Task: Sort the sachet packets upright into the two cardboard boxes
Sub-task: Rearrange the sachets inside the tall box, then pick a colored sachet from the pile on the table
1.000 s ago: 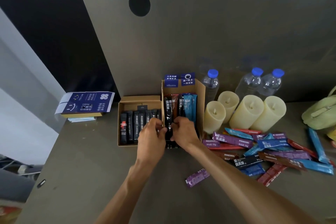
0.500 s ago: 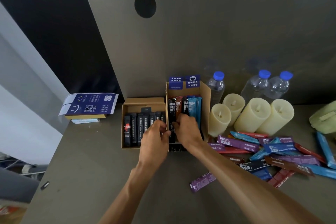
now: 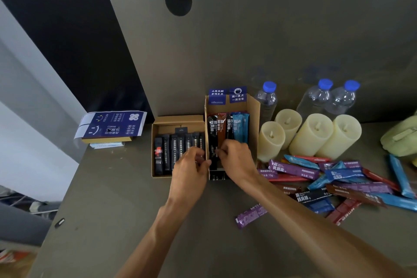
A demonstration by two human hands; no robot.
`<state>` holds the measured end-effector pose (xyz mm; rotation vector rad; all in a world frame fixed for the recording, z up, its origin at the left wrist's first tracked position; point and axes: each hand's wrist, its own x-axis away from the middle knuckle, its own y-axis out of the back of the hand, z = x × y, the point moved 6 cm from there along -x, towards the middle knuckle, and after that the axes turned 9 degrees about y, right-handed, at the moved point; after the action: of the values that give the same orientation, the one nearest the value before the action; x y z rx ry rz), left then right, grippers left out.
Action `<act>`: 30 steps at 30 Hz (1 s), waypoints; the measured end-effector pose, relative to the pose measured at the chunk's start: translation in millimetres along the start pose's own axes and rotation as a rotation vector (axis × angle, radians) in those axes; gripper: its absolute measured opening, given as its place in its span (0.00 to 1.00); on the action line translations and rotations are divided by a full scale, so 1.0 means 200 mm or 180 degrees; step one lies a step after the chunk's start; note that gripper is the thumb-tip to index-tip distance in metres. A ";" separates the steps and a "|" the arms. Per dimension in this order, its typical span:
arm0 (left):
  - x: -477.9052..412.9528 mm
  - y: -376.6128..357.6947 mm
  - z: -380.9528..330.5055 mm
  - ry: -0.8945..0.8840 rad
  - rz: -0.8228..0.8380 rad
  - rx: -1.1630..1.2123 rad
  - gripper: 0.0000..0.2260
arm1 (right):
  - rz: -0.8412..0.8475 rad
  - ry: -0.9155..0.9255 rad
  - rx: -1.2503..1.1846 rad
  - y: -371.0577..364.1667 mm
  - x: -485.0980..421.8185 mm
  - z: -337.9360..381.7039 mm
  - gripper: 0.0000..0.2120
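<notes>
Centre frame: right hand [image 3: 237,160] pinches black sachet [image 3: 212,135], seating it upright in taller box [image 3: 253,119]; left hand [image 3: 190,167] curled alongside, likely steadying, grip unclear.

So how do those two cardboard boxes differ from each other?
The left box is lower; the right box stands taller, with blue printed flaps at its back. The left box holds almost only black sachets; the right box holds black, brown and blue sachets. Both are open brown cardboard, side by side, with sachets upright.
</notes>
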<state>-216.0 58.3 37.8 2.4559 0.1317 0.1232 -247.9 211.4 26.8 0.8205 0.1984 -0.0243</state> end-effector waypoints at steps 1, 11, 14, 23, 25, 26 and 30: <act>0.02 0.00 0.02 0.0002 -0.0012 -0.0011 0.07 | -0.0014 0.0029 -0.0044 0.02 0.04 -0.01 0.08; 0.32 -0.19 0.22 0.0122 0.0555 -0.0501 0.02 | -0.0160 0.0214 0.0458 0.33 0.59 -0.29 0.06; 0.40 -0.32 0.19 0.0016 0.0775 -0.0705 0.03 | -0.0095 0.0072 0.0566 0.34 0.71 -0.38 0.07; 0.44 -0.56 0.07 -0.0259 0.0944 -0.1289 0.10 | 0.0178 -0.0402 0.0685 0.28 0.86 -0.51 0.06; 0.44 -0.57 0.06 -0.0303 0.0965 -0.1307 0.09 | 0.0213 -0.0653 0.0479 0.28 0.87 -0.52 0.06; 0.44 -0.57 0.07 -0.0225 0.0990 -0.1227 0.08 | 0.0240 -0.0806 0.0278 0.28 0.88 -0.53 0.07; 0.45 -0.56 0.13 0.0437 0.1155 -0.0369 0.07 | 0.0236 -0.1608 -0.0834 0.29 0.91 -0.55 0.09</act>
<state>-130.8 140.0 -47.3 2.3308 -0.2570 0.4447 -82.1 339.9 -38.0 0.5381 -0.3008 -0.1315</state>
